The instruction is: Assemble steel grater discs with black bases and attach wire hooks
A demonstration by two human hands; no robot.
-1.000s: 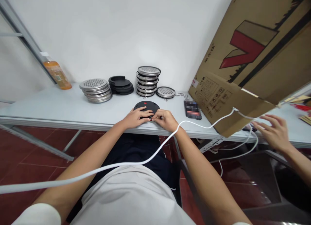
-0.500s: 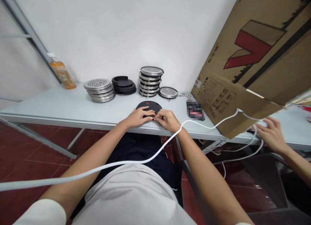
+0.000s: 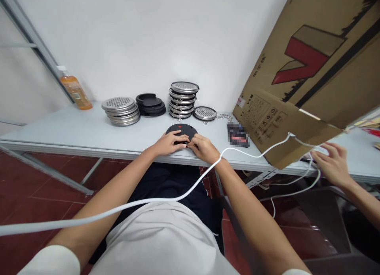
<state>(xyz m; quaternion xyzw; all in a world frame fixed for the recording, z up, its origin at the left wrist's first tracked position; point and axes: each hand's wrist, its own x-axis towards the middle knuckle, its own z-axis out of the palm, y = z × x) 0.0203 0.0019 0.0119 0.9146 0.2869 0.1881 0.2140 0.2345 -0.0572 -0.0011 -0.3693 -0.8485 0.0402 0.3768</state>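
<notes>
A round black disc [image 3: 185,129] with a red mark lies near the table's front edge. My left hand [image 3: 170,143] rests over its left side, fingers across the top and thumb low by the near edge, holding it. At that near edge my right hand [image 3: 204,148] is closed in a pinch, its fingertips meeting those of the left. Whatever sits between them is too small and covered to name. Behind the disc stands a stack of perforated metal discs in black holders [image 3: 183,98], with short chains hanging down its front. One more perforated disc [image 3: 204,113] lies beside that stack.
Left of the stack are black holders [image 3: 151,105], perforated metal discs [image 3: 120,110] and an orange bottle [image 3: 76,92]. A chain [image 3: 225,117] and a pixelated item [image 3: 238,135] lie right, before a large cardboard box [image 3: 264,124]. A white cable [image 3: 142,202] crosses my view; another person's hand [image 3: 334,164] is beyond.
My right fingers have curled in slightly at the disc's near edge. A reddish bit seen between the fingertips earlier is now mostly hidden. The view has shifted a little.
</notes>
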